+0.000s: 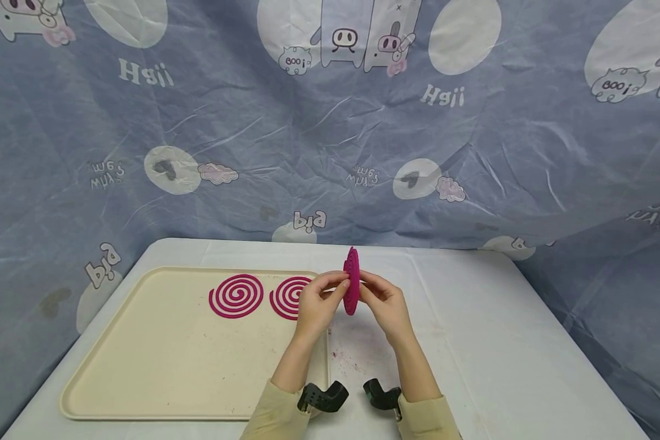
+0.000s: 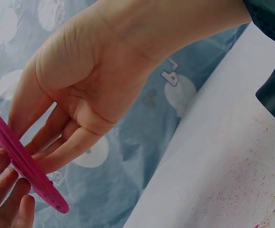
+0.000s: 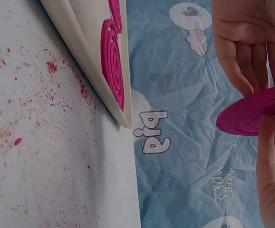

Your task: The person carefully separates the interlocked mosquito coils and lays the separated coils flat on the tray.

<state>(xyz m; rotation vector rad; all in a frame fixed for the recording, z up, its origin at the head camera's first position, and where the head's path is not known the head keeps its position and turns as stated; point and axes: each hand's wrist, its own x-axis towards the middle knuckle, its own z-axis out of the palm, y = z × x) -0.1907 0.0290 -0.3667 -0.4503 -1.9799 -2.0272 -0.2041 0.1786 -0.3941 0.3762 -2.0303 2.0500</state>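
A magenta mosquito coil (image 1: 352,298) is held upright above the table, seen nearly edge-on from the head. My left hand (image 1: 315,305) pinches it from the left side and my right hand (image 1: 387,305) from the right, thumbs and fingertips on its faces. In the left wrist view the coil (image 2: 37,183) slants between both hands; its edge looks layered. From the right wrist, the coil (image 3: 242,118) shows fine spiral lines. Whether it is one coil or a nested pair I cannot tell.
A cream tray (image 1: 159,366) covers the table's left side. On it lie a flat spiral coil (image 1: 236,296) and another coil (image 1: 283,299), partly hidden behind my left hand. Reddish crumbs (image 3: 52,66) litter the white table (image 1: 500,342) beside the tray. A printed blue cloth (image 1: 308,134) hangs behind.
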